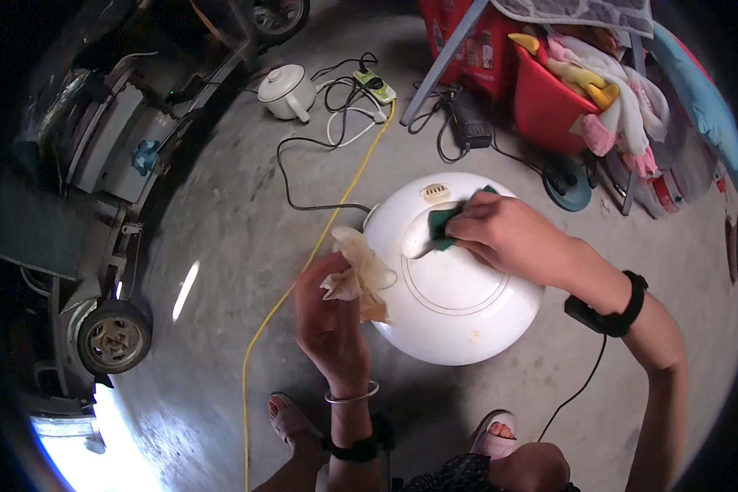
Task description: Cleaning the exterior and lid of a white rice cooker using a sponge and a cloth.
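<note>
A rounded white appliance, apparently a rice cooker (pixel 455 289), stands on the concrete floor before me with its lid down. Near its far edge is a slotted steam vent (pixel 435 192), and faint brownish stains mark the near side. My right hand (pixel 501 230) pinches a dark green scouring pad (pixel 441 229) against the lid, at the curved recess. In my left hand (pixel 329 313) is a crumpled off-white tissue (pixel 360 270), held up by the appliance's left side. The palm side of the left hand is partly hidden behind the tissue.
A yellow cable (pixel 264 326) runs along the floor to a power strip (pixel 374 85). Beside that strip sits a white lidded pot (pixel 286 92). Soft toys fill a red bucket (pixel 550 104) under a metal-legged stand (pixel 443 64). A vehicle (pixel 114 338) lines the left.
</note>
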Tool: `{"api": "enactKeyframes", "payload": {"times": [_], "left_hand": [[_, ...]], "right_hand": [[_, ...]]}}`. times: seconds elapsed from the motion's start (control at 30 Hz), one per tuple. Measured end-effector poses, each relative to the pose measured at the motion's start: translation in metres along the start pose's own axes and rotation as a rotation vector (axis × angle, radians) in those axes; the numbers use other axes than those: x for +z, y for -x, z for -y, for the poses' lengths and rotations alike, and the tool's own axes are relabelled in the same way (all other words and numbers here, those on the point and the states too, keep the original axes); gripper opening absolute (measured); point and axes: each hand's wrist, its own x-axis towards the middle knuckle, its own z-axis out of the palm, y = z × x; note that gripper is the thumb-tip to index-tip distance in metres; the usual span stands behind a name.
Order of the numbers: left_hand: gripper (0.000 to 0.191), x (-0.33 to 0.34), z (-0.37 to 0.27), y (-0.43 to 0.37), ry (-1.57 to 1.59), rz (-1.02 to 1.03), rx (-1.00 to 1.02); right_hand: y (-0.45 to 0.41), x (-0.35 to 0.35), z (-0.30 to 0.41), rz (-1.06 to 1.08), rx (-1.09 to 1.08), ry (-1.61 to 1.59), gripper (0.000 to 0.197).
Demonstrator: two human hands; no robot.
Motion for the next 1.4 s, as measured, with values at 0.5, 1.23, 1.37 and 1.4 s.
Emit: {"api": "enactKeyframes", "payload": {"times": [0.5, 1.23, 1.37, 1.4], "left_hand": [[0.030, 0.008, 0.031, 0.019, 0.196, 0.004, -0.213], [0.025, 0.006, 0.028, 0.014, 0.168, 0.067, -0.185], [0.025, -0.002, 0.027, 0.015, 0.133, 0.078, -0.244], [0.025, -0.002, 0.025, 0.015, 0.107, 0.089, -0.258]], "right_hand": [[-0.012, -0.003, 0.017, 0.242, 0.058, 0.421, 0.013], [-0.032, 0.008, 0.005, 0.137, -0.120, -0.130, 0.014], [-0.013, -0.013, 0.020, 0.271, 0.034, 0.451, 0.014], [-0.006, -0.010, 0.027, 0.211, -0.053, 0.545, 0.013]]}}
